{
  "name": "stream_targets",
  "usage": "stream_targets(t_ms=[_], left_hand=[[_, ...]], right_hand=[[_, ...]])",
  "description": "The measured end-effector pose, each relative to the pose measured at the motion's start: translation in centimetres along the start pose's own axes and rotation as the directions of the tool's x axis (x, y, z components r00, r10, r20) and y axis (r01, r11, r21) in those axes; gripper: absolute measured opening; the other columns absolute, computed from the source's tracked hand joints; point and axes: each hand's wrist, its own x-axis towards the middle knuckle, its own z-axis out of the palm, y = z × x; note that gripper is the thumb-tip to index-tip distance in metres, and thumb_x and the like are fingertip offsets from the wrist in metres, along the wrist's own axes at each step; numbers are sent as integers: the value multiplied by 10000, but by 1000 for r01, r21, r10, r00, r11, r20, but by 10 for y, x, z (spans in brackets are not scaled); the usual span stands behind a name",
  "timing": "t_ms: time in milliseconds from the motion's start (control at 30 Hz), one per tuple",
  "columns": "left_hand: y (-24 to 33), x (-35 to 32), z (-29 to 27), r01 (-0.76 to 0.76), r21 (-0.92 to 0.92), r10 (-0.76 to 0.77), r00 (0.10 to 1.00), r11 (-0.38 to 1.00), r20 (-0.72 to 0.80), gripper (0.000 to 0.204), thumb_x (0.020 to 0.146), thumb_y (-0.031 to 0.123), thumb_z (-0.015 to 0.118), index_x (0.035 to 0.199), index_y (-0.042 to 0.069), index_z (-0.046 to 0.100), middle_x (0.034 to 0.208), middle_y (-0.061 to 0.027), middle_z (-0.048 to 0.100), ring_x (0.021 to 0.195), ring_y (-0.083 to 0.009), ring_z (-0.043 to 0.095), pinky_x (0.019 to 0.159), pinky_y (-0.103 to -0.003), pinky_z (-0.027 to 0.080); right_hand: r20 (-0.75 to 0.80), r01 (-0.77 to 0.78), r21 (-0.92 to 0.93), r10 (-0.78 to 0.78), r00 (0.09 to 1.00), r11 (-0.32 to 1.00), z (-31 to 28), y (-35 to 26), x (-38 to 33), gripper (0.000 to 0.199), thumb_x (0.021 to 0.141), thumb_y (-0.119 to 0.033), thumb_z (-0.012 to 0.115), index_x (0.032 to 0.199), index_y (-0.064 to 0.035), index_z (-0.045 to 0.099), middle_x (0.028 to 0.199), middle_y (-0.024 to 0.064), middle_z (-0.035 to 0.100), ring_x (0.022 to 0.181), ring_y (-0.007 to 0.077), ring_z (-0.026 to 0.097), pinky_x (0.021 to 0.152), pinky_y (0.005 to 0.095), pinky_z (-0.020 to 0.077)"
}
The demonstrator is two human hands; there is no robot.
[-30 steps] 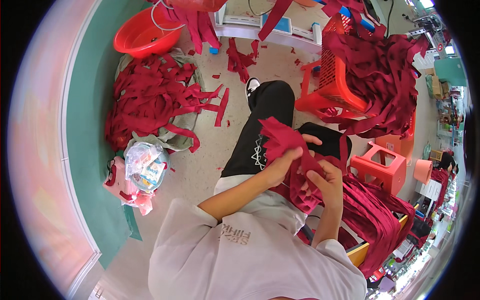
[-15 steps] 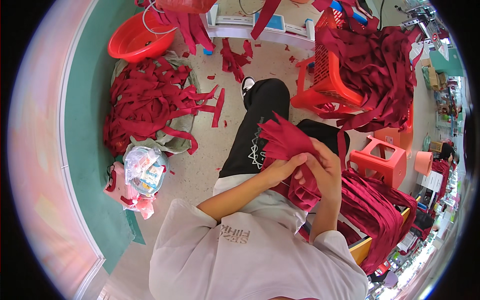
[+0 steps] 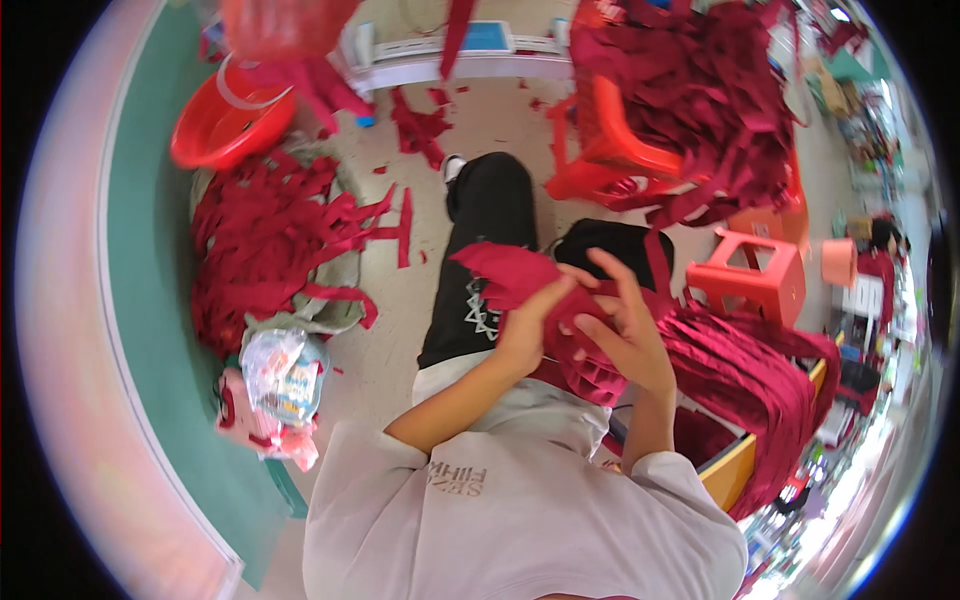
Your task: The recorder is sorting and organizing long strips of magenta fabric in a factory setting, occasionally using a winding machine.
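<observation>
"What's new?"
"The right hand [image 3: 632, 340] was closed in on the cloth. Now its fingers are spread wide. I can't tell if it still touches."
"So?"
"So the left hand [image 3: 530, 315] seems to do most of the holding. It pinches the red cloth bunch [image 3: 505, 270], above the black pants [image 3: 445, 335]."
"Count things!"
"Two hands, one bunch. Further out: one heap of strips [image 3: 265, 240], one pink stool [image 3: 785, 280], one full crate [image 3: 612, 120], one red tub [image 3: 200, 140]. The strips are too tangled to count."
</observation>
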Motion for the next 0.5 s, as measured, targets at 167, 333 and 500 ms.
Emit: stream_targets(t_ms=[167,333,500], left_hand=[[20,14,0,-86,-339,145,978,937,152,316,909,255,421,860,-10,586,930,-137,593,1147,-345,524,1040,-417,357],[26,18,-2,104,-476,95,922,873,376,280,871,294,431,650,123,410,565,-19,431,647,-187,509,766,-351,419],[24,11,-8,118,-413,15,952,903,304,285,857,298,437,626,144,376,500,9,375,518,-146,399,641,-321,383]], right_hand=[[-209,209,-132,-233,950,969,-60,32,23,302,917,-102,651,1200,-43,565,943,24,655,810,65,588,708,206,461],[-746,67,-548,-523,412,834,-173,115,89,540,880,-223,724,1291,-2,451,1004,96,644,876,160,599,824,304,470],[-725,196,-170,-258,638,966,-179,107,98,519,948,-311,643,1284,-9,388,748,24,553,710,99,523,660,241,420]])
